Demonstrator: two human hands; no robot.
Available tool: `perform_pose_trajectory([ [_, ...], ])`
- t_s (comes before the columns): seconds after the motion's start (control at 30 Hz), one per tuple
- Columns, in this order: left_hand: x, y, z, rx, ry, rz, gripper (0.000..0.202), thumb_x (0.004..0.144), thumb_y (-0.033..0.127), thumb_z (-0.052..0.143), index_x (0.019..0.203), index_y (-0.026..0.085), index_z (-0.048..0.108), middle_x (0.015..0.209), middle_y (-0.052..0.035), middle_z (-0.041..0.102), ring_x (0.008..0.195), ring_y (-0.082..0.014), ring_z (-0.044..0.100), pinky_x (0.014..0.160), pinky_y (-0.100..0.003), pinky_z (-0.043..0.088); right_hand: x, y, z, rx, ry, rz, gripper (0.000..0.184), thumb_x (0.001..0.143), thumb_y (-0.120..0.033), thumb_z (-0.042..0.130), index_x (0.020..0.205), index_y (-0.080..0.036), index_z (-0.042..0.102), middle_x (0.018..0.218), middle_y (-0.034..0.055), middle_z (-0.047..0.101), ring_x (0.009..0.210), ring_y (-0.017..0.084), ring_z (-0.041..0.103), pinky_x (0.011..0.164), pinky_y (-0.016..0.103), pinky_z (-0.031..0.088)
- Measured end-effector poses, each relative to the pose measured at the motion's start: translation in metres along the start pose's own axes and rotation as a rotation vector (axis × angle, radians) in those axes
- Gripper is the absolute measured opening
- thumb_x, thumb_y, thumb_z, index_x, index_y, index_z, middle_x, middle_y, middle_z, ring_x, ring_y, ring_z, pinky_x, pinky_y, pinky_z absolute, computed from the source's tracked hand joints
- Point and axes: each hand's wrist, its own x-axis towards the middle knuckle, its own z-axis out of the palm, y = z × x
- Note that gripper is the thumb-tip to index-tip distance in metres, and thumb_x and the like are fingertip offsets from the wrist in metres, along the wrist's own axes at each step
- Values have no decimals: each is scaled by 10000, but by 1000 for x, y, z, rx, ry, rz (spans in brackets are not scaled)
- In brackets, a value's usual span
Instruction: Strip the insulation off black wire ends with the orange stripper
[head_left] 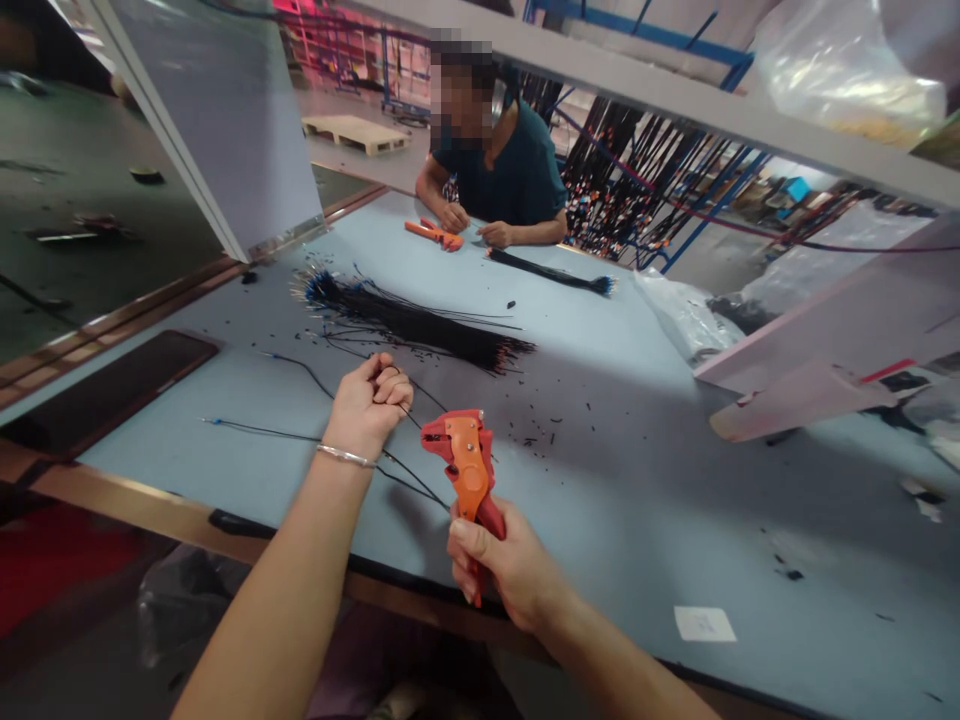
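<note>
My left hand is closed around a thin black wire, whose end points toward the tool on the right. In my right hand I grip an orange and red wire stripper by its handles, with its jaws facing the left hand. Two more black wires with blue and metal ends lie beneath my left wrist, running toward the table's front edge. Just beyond my left hand rests a large bundle of black wires, blue-tipped at the left and reddish at the right.
Across the table a person works with both hands near another orange wire stripper and a smaller wire bundle. A dark tray-like panel lies at left. Black scraps, a white card and a cardboard-like roll are at right.
</note>
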Motion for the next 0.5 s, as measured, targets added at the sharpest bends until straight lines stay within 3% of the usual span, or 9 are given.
perform_pose_trajectory([
  [0.13, 5, 5, -2, -9, 47, -12, 344, 917, 226, 416, 579, 193, 355, 443, 109, 155, 279, -42, 144, 280, -174, 114, 2, -1, 0, -207, 7, 4, 388, 775, -515, 657, 742, -198, 436, 508, -92, 402, 353, 53, 348, 358, 190, 275],
  [0.27, 12, 13, -7, -39, 70, -31, 370, 865, 138, 361, 542, 211, 198, 441, 93, 121, 285, -54, 137, 303, -184, 76, 4, -6, 7, -471, 74, -12, 273, 798, -395, 603, 706, -206, 427, 467, -87, 381, 385, 76, 347, 403, 211, 282],
  [0.4, 25, 19, -12, -87, 67, -35, 360, 815, 89, 345, 536, 208, 152, 433, 81, 97, 295, -63, 109, 319, -192, 54, 6, -9, 11, -787, 175, -179, 158, 768, -268, 545, 674, -204, 436, 518, -59, 400, 469, 98, 355, 474, 224, 294],
  [0.5, 41, 21, -12, -126, 21, -25, 355, 861, 92, 316, 521, 190, 283, 421, 63, 204, 301, -74, 202, 316, -190, 153, 10, -6, 6, -1075, 248, -364, 63, 758, -235, 495, 712, -200, 470, 529, -40, 434, 470, 117, 354, 491, 243, 257],
])
